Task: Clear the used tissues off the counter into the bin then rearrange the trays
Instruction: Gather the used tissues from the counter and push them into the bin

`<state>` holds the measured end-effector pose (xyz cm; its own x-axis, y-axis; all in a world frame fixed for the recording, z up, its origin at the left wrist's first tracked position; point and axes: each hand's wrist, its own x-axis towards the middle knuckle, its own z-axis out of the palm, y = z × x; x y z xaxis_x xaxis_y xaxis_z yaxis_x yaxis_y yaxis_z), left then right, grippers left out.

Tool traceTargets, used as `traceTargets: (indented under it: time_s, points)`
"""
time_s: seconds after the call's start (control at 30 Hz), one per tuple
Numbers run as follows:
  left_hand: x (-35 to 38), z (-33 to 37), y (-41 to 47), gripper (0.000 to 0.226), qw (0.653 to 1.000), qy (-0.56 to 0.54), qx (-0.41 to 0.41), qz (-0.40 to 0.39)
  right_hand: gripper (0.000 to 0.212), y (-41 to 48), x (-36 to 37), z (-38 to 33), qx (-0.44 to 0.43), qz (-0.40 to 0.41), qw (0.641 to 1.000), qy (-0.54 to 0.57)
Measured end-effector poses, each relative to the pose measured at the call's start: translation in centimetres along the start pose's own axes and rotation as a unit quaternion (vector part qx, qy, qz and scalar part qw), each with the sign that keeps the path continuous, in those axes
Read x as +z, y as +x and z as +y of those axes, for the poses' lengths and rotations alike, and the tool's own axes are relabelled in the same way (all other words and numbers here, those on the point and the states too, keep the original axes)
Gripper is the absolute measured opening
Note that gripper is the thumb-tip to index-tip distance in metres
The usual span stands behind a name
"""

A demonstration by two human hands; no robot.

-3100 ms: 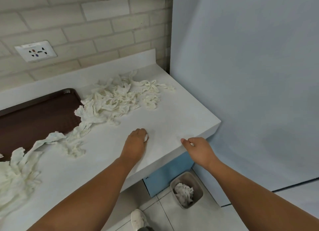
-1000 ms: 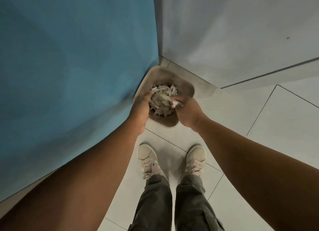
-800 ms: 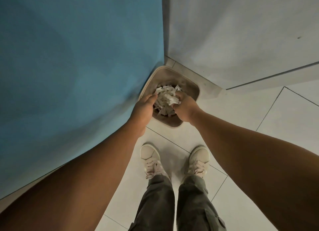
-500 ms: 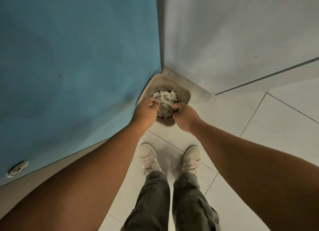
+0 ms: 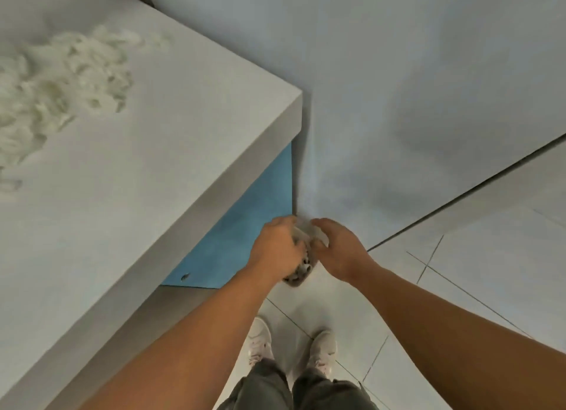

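The small grey bin (image 5: 298, 276) stands on the floor in the corner below the counter, and my hands hide most of it. Its tissue filling (image 5: 305, 264) shows only in the gap between them. My left hand (image 5: 277, 250) hovers over the bin's left side, fingers curled down and palm hidden. My right hand (image 5: 335, 248) is over the right side, fingers apart, with nothing seen in it. A blurred pile of white used tissues (image 5: 61, 81) lies on the white counter (image 5: 159, 176) at the upper left. No tray is in view.
The blue cabinet front (image 5: 242, 235) is under the counter's edge. A pale wall panel (image 5: 398, 103) closes the right side of the corner. My two shoes (image 5: 260, 345) stand on the tiled floor (image 5: 459, 287) just in front of the bin.
My head has lifted, so the counter and the tissue pile are back in view. Both hands have come up from pressing the tissues into the bin and now sit above it.
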<state>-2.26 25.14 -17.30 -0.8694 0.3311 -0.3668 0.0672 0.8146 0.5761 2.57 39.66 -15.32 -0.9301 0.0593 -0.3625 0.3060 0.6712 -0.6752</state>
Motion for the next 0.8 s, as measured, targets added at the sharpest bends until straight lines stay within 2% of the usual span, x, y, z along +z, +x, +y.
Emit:
traceTargets:
  time_s: [0.23,0.37,0.6,0.8]
  points:
    - [-8.7,5.5,-4.9,0.05,0.992,-0.023,0.028,0.118,0.048,-1.9,-6.2,-6.8,-0.096,0.041,0.994,-0.033]
    - [-13.8,5.9,-7.8,0.044,0.981,-0.042,0.043,0.184,0.045,-1.9,-7.8,-11.4,-0.162,0.044,0.986,-0.025]
    - [-20.8,2.7,-13.6,0.039,0.952,-0.051,-0.005,0.302,0.04,-1.5,-5.9,-19.6,-0.275,0.007,0.961,-0.032]
    - [-24.2,-2.9,-19.1,0.036,0.934,-0.058,-0.059,0.348,0.038,-1.8,-0.7,-24.8,-0.33,-0.048,0.941,-0.064]
